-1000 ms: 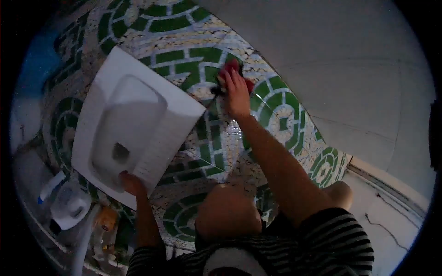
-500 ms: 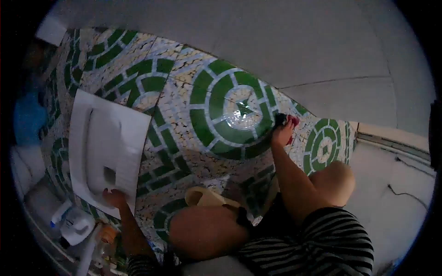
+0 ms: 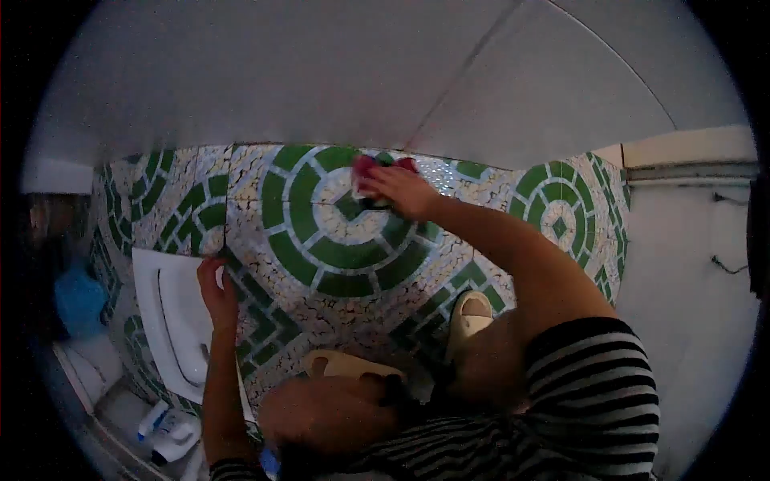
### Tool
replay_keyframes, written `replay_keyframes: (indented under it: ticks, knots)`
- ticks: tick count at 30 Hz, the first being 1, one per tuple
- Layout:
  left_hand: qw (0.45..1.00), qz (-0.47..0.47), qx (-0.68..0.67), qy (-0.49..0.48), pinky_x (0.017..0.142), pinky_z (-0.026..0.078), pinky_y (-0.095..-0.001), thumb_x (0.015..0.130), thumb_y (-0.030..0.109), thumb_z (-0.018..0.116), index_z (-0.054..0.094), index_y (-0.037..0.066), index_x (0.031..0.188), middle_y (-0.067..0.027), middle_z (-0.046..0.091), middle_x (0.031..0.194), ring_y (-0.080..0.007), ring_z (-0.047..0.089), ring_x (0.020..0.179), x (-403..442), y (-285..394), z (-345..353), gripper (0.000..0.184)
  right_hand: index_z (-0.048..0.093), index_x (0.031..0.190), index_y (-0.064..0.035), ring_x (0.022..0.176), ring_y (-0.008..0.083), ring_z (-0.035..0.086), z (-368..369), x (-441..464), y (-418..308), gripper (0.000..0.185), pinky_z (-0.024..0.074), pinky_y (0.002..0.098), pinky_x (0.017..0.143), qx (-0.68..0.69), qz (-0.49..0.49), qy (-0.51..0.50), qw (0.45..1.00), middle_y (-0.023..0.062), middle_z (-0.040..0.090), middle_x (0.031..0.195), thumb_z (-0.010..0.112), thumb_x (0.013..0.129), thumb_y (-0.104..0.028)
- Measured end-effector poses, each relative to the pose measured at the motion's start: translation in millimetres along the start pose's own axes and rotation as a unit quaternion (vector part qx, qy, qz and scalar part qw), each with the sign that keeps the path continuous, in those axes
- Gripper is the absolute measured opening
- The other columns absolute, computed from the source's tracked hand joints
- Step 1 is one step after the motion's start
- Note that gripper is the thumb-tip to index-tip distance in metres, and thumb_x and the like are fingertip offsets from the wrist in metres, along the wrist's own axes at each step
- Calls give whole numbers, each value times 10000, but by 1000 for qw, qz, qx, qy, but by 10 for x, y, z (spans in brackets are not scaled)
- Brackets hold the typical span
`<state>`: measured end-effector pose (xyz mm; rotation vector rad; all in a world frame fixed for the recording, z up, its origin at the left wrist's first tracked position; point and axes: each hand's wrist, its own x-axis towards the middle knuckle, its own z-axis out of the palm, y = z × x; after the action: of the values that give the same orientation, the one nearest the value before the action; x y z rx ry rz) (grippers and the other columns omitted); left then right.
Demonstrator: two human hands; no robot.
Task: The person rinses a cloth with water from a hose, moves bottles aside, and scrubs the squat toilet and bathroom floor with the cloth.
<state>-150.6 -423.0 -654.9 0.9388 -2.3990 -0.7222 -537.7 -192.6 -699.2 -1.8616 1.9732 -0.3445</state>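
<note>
My right hand (image 3: 407, 192) presses a crumpled dark-red and black cloth (image 3: 364, 169) onto the patterned tile floor (image 3: 265, 264), close to the foot of the grey wall. Part of the cloth is covered by my fingers. At the left, my left hand (image 3: 216, 293) is over the upper right corner of a white squat toilet (image 3: 172, 301) set in the floor. Its fingers are bent, with a gap between them and nothing held. My left forearm hides the toilet's right side.
Beige slippers (image 3: 473, 311) are on my feet, near the middle of the floor. White bottles (image 3: 175, 437) stand at the lower left, and a blue item (image 3: 80, 301) is at the left edge. The grey wall (image 3: 321, 72) runs along the top, with a pale doorway sill (image 3: 682, 152) at right.
My right hand has slid left across the tiles with the cloth. My left hand has gone from the toilet's lower end to its upper right corner. The view has turned.
</note>
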Motion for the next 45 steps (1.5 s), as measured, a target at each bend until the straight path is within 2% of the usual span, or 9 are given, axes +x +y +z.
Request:
replay_keyframes:
  ticks: [5, 9, 12, 15, 21, 28, 34, 43, 45]
  knots:
    - [987, 94, -1, -130, 962, 361, -383, 723, -137, 489, 538, 28, 997, -162, 523, 1122, -333, 478, 1102, 444, 610, 259, 323, 398, 1322, -129, 1225, 318, 404, -74, -1942, 722, 596, 336, 420, 1012, 17, 266, 210, 941, 141, 420, 1337, 535, 746, -63]
    - [961, 80, -21, -265, 963, 362, -386, 722, -95, 509, 532, 41, 1000, -161, 499, 1154, -347, 466, 1115, 346, 903, 766, 309, 476, 1229, -95, 1076, 331, 513, 204, -2343, 848, 512, 431, 406, 875, -137, 572, 374, 717, 138, 520, 1213, 518, 720, -53]
    - [927, 77, -71, -360, 942, 383, -386, 729, -66, 516, 534, 50, 1008, -159, 479, 1185, -349, 468, 1114, 171, 1187, 1059, 303, 547, 1070, -42, 978, 331, 524, 254, -1976, 300, 380, 398, 441, 866, -63, 368, 482, 792, 159, 559, 1040, 467, 702, -1]
    - [888, 169, 12, -428, 901, 415, -382, 729, -61, 512, 531, 59, 1022, -158, 469, 1198, -355, 484, 1090, 34, 1483, 1314, 317, 524, 1175, -87, 1108, 313, 496, 269, -1804, -422, 433, 387, 415, 940, 105, 279, 69, 952, 172, 497, 1217, 487, 746, -47]
    - [860, 26, -64, -505, 850, 447, -388, 732, -63, 515, 526, 62, 1026, -166, 484, 1172, -373, 508, 1036, 101, 1771, 1407, 320, 521, 1186, -133, 1135, 278, 479, 555, -2244, -109, 449, 390, 376, 944, 60, 63, 181, 980, 99, 491, 1225, 514, 741, -67]
    - [872, 188, 89, -444, 904, 422, -399, 726, -78, 513, 526, 62, 1049, -180, 486, 1177, -378, 478, 1096, 122, 1423, 1245, 353, 577, 1054, -95, 945, 341, 547, -161, -3730, 1110, 367, 422, 410, 817, -38, 453, 422, 784, 127, 576, 1036, 489, 711, 1]
    - [857, -56, 17, -512, 933, 398, -421, 746, -59, 520, 513, 36, 1051, -209, 480, 1173, -402, 450, 1120, -242, 709, 1394, 320, 555, 1146, -107, 932, 358, 574, 444, -4861, 1432, 377, 451, 440, 793, -87, 839, 339, 417, 165, 570, 1076, 517, 771, -139]
    - [828, 205, 69, -517, 740, 434, -439, 801, -16, 512, 532, 40, 934, -202, 509, 948, -404, 496, 905, -66, 1419, 1316, 146, 431, 1313, -127, 1241, 335, 396, 167, -3723, 2887, 480, 306, 414, 1020, -10, 581, 470, 665, 202, 425, 1333, 481, 843, -209]
    - [842, 37, 53, -536, 745, 436, -425, 803, -9, 513, 533, 39, 924, -197, 511, 935, -405, 496, 891, -2, 1225, 1386, 132, 437, 1303, -106, 1239, 341, 395, 162, -3558, 3040, 460, 310, 412, 1019, -37, 519, 458, 721, 215, 430, 1321, 476, 854, -197]
